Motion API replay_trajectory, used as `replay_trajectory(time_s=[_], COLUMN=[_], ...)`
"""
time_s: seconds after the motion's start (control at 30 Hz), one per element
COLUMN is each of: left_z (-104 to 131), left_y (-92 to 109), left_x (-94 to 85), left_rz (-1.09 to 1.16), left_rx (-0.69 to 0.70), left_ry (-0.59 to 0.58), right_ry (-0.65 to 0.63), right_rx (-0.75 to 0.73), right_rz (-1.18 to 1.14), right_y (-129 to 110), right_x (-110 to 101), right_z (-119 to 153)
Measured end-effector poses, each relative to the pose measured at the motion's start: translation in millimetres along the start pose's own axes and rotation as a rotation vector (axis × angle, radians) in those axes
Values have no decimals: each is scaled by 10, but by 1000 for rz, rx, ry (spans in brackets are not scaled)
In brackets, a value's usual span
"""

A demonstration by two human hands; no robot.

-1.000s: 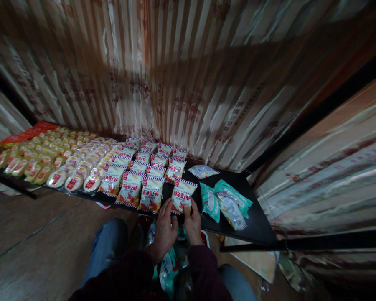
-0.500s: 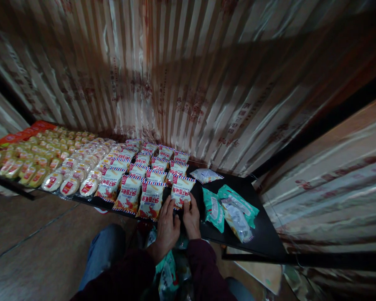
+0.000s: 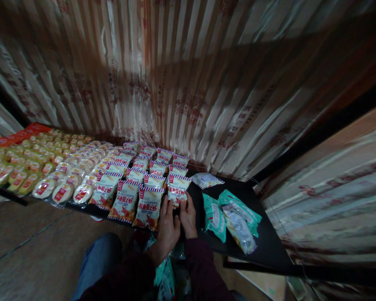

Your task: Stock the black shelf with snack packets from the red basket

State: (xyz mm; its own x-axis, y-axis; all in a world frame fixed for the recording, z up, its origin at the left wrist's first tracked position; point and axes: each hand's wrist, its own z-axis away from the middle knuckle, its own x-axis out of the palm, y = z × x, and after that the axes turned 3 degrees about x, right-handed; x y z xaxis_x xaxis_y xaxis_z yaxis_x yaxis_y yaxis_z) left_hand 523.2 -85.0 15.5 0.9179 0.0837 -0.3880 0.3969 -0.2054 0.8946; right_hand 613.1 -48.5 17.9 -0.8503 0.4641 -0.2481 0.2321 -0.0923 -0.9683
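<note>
A white snack bag [image 3: 177,189] with red lettering and a striped top edge leans at the right end of the rows, between my two hands. My left hand [image 3: 167,225] has its fingertips at the bag's lower left edge. On the lower right, my right hand [image 3: 188,215] grips it with the thumb in front and fingers along the side. Matching snack bags stand in several overlapping rows to the left, the closest one [image 3: 148,208] beside my left hand. Part of the held bag's bottom is hidden by my fingers.
Round wrapped cakes [image 3: 62,192] and yellow packets [image 3: 28,182] fill the left of the black shelf [image 3: 266,255]. Right of my hands lie teal packets [image 3: 214,217], a clear-backed bag [image 3: 240,229] and another flat bag [image 3: 207,180]. Striped plastic sheeting [image 3: 181,83] hangs behind.
Between my hands, the snack bag has moved back and slightly left, covering more of the bag behind it. The camera view has shifted a little.
</note>
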Motion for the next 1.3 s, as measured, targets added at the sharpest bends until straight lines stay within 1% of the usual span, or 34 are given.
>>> replay_trajectory(time_s=[0.13,0.27,0.47,0.53,0.73,0.9,0.97,1.1,1.3], left_z=[-16,-27,-24,-24,-35,-17,-9,-9,-9], left_y=[-26,-41,-37,-41,-75,-43,-32,-56,-84], left_x=[31,39,41,43,55,40,33,39,56], left_rz=[18,6,-21,-23,-42,-70,-80,-98,-99], left_rx=[0,1,14,10,-1,44,73,95,85], left_ry=[-5,-11,-19,-18,-44,-38,-45,-66,-73], right_ry=[-37,-35,15,27,25,40,20,-6,-13], right_rx=[15,5,-147,-177,-145,-189,-201,-173,-132], right_rz=[15,46,171,200,244,255,263,261,256], right_y=[36,76,81,103,196,135,119,157,183], right_x=[21,29,20,31,65,55,58,79,75], right_z=[-19,-44,-86,-102,-130,-110,-107,-121,-119])
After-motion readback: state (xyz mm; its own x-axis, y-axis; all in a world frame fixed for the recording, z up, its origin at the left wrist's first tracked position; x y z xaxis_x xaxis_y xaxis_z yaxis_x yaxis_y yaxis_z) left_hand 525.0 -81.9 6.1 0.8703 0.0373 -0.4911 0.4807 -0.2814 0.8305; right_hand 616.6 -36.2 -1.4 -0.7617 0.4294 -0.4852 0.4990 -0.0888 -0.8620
